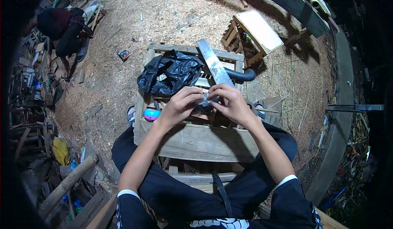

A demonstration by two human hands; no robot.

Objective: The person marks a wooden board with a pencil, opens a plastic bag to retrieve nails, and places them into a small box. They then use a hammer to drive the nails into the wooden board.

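- Left hand (179, 105) and right hand (230, 102) meeting over the middle of the crate, both pinching a small clear plastic packet (207, 101) between the fingertips; contents too small to tell.
- Just beyond the hands, a crumpled black plastic bag (170, 73) lying open on the far left of the slats, with a pale scrap showing in its folds.
- To the right of the bag, a long saw blade (213, 65) running diagonally towards the far side, its dark handle (242, 75) sticking out to the right.
- Near left of the left hand, a small pink-and-blue round object (152, 114) tucked among the slats.
- Underneath, a wooden slatted crate (196, 141) serving as the tabletop, held between the knees.
- All around, a sawdust-covered floor (123, 28); far right, a small wooden stool (251, 34); far left, another person (61, 26) crouched.
- Both forearms bare, elbows out, wrists bent inwards.
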